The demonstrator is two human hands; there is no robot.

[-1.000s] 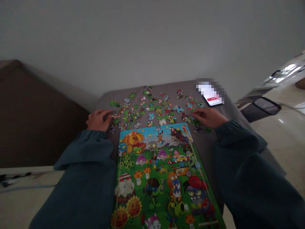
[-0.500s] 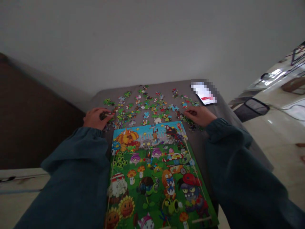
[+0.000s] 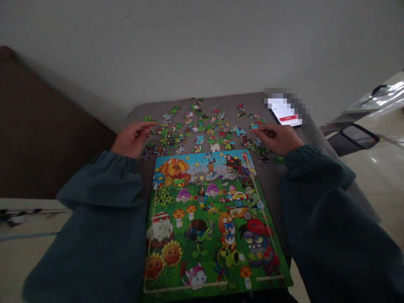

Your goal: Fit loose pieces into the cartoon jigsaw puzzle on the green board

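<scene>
A colourful cartoon picture board (image 3: 208, 219) lies lengthwise on a grey cushioned surface (image 3: 277, 176) between my arms. Several loose puzzle pieces (image 3: 205, 130) are scattered just beyond its far edge. My left hand (image 3: 131, 139) hovers at the left end of the scatter, its fingers drawn together and pointing right around something too small to name. My right hand (image 3: 277, 139) is over the right end of the scatter, fingers curled, with its tips pinched on a small puzzle piece (image 3: 254, 130). Both arms wear dark teal sleeves.
A phone (image 3: 285, 112) with a lit screen lies at the surface's far right corner. A brown sofa back (image 3: 47, 139) rises on the left, a pale wall behind. A dark bin (image 3: 358, 136) and glossy floor are on the right.
My left hand has lifted off the surface and moved forward, its fingers now stretched further toward the pieces. My right hand has shifted a little with its fingertips raised. The view has tilted down slightly.
</scene>
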